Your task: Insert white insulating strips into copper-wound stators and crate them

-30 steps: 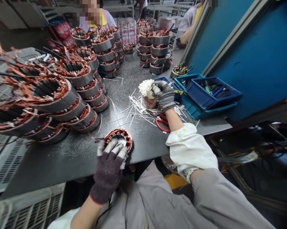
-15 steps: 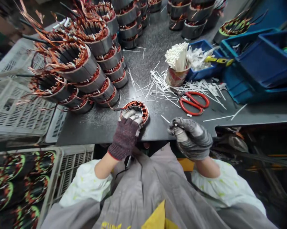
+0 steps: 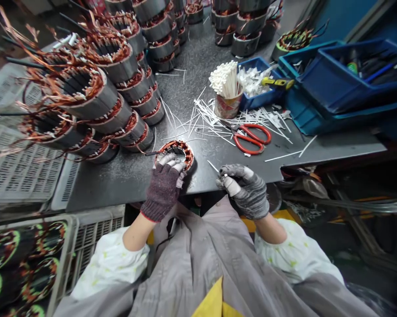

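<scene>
Left hand (image 3: pixel 163 186): dark-gloved, I see it clasping the near rim of the small copper-wound stator ring (image 3: pixel 179 152), at the front edge of the speckled grey surface (image 3: pixel 119 180).
Right hand (image 3: pixel 245 190): grey-gloved, pinching a thin white strip (image 3: pixel 213 166).
Room: bare surface between them.

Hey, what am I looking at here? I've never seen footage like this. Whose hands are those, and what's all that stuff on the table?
This is a single view from a camera worn on a person's head, looking down at their own two gloved hands; no machine is involved. The left hand holds a metal ring wound with copper wire flat on the dark table. The right hand seems to pinch a thin white strip. To the left stand stacks of similar rings. Further back are a cup full of white strips, loose strips scattered around it, red scissors and blue bins.
</scene>
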`<state>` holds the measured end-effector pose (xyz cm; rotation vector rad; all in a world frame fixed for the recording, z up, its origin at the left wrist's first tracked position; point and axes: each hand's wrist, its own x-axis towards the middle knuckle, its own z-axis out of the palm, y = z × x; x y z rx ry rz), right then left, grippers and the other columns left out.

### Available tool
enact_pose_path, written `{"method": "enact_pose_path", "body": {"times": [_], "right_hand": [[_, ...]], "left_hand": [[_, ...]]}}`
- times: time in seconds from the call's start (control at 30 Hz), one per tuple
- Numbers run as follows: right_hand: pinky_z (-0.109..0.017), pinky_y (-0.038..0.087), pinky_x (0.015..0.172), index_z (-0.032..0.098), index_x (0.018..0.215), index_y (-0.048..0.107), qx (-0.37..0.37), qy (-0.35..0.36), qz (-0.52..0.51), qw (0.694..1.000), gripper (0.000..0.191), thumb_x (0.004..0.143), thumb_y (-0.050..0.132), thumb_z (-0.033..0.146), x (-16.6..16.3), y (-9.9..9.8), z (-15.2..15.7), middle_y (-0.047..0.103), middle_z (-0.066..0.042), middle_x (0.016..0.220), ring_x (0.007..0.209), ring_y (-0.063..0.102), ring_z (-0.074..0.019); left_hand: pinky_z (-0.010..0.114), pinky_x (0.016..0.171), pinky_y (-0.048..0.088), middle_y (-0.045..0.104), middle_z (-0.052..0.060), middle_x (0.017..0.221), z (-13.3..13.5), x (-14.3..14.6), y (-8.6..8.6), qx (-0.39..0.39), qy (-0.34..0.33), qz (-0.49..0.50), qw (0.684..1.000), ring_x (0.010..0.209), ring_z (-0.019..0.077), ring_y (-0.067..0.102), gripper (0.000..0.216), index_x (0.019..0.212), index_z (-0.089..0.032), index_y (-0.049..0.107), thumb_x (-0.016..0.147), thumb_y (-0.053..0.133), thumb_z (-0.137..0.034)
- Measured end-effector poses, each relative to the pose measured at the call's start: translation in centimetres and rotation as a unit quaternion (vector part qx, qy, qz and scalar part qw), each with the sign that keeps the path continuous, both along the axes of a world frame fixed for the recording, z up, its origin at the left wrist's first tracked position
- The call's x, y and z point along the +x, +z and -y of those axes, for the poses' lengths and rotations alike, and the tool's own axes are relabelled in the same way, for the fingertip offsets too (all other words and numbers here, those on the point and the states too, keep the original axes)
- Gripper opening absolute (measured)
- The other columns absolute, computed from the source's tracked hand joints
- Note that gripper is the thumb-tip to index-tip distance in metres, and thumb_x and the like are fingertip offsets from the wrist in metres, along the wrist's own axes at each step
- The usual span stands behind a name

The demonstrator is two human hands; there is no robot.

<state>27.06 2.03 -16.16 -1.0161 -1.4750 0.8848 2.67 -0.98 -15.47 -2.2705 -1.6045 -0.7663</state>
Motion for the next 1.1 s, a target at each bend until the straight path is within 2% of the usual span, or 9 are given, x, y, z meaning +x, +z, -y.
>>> {"method": "enact_pose_path", "body": {"times": [0.1, 0.2, 0.3, 0.5, 0.63, 0.8, 0.87, 0.97, 1.1], "right_hand": [[-0.037, 0.065, 0.073, 0.03, 0.105, 0.074, 0.113, 0.022, 0.076, 0.99, 0.02, 0.088, 0.068, 0.021, 1.0, 0.1, 0.6, 0.079, -0.004, 0.097, 0.084, 0.077, -0.0226], [-0.037, 0.064, 0.076, 0.031, 0.112, 0.069, 0.156, 0.133, 0.052, 0.977, 0.029, 0.091, 0.06, 0.014, 1.4, 0.7, 1.2, 0.077, -0.004, 0.107, 0.093, 0.076, -0.0219], [-0.037, 0.064, 0.082, 0.027, 0.104, 0.066, 0.161, 0.204, 0.059, 0.964, 0.02, 0.091, 0.059, 0.014, 1.0, 0.9, 1.8, 0.074, -0.007, 0.116, 0.102, 0.074, -0.0219], [-0.033, 0.064, 0.078, 0.025, 0.1, 0.063, 0.116, 0.244, 0.078, 0.96, 0.016, 0.093, 0.055, 0.013, 0.5, 0.3, 3.1, 0.076, -0.007, 0.108, 0.094, 0.076, -0.0188], [-0.032, 0.063, 0.084, 0.024, 0.103, 0.064, 0.117, 0.266, 0.087, 0.953, 0.016, 0.095, 0.054, 0.014, -0.2, 0.1, 2.5, 0.075, -0.008, 0.109, 0.099, 0.075, -0.0181], [-0.032, 0.06, 0.094, 0.022, 0.102, 0.07, 0.134, 0.26, 0.073, 0.953, 0.018, 0.097, 0.053, 0.019, -3.1, -1.0, 0.0, 0.075, -0.009, 0.115, 0.106, 0.072, -0.0178], [-0.033, 0.059, 0.095, 0.022, 0.1, 0.073, 0.113, 0.253, 0.045, 0.96, 0.019, 0.097, 0.054, 0.022, -4.4, -1.3, -0.8, 0.075, -0.008, 0.114, 0.107, 0.072, -0.0183], [-0.031, 0.061, 0.082, 0.024, 0.097, 0.074, 0.004, 0.206, -0.026, 0.978, 0.016, 0.095, 0.06, 0.031, -5.8, -1.2, -1.3, 0.078, -0.004, 0.099, 0.09, 0.074, -0.0179], [-0.028, 0.057, 0.056, 0.024, 0.088, 0.071, -0.161, 0.158, -0.084, 0.971, 0.017, 0.084, 0.073, 0.04, -6.1, -0.4, -1.4, 0.073, 0.001, 0.073, 0.06, 0.067, -0.0157]], "left_hand": [[0.047, 0.113, 0.042, 0.068, 0.012, 0.124, 0.1, 0.1, 0.1, 0.009, -0.001, -0.012, 1.0, 0.133, 0.0275, 0.055, 0.032, 0.126, -0.016, 0.06, 0.097, 0.049, -0.02], [0.049, 0.115, 0.04, 0.068, 0.012, 0.126, 0.3, 0.3, 0.2, 0.0, 0.006, -0.024, 1.0, 0.135, 0.0278, 0.053, 0.03, 0.125, -0.017, 0.061, 0.097, 0.048, -0.019], [0.052, 0.118, 0.037, 0.066, 0.012, 0.13, 0.6, 0.3, 0.4, -0.024, 0.011, -0.025, 0.999, 0.139, 0.0291, 0.049, 0.031, 0.127, -0.017, 0.061, 0.098, 0.047, -0.02], [0.049, 0.115, 0.041, 0.066, 0.012, 0.129, 0.5, 0.3, 0.7, -0.072, 0.021, -0.005, 0.997, 0.136, 0.0277, 0.051, 0.031, 0.126, -0.018, 0.062, 0.099, 0.048, -0.022], [0.047, 0.114, 0.043, 0.067, 0.011, 0.124, 0.2, 0.5, 0.6, -0.041, 0.028, -0.005, 0.999, 0.131, 0.0273, 0.055, 0.026, 0.121, -0.017, 0.063, 0.099, 0.049, -0.021], [0.045, 0.113, 0.044, 0.07, 0.01, 0.118, 0.1, 1.3, 0.2, 0.018, 0.036, 0.033, 0.999, 0.126, 0.0258, 0.06, 0.023, 0.119, -0.018, 0.062, 0.099, 0.053, -0.023], [0.045, 0.113, 0.045, 0.068, 0.012, 0.126, 0.3, 1.6, 0.1, 0.028, 0.052, 0.072, 0.996, 0.128, 0.0259, 0.058, 0.032, 0.13, -0.016, 0.056, 0.099, 0.053, -0.022], [0.044, 0.11, 0.048, 0.064, 0.014, 0.133, 0.5, 2.2, 0.1, 0.025, 0.104, 0.156, 0.982, 0.129, 0.0257, 0.059, 0.043, 0.14, -0.017, 0.049, 0.098, 0.055, -0.027], [0.043, 0.108, 0.049, 0.072, 0.006, 0.116, 0.3, 2.3, 0.4, 0.031, 0.065, 0.195, 0.978, 0.121, 0.0221, 0.063, 0.021, 0.117, -0.021, 0.064, 0.096, 0.06, -0.025]]}}
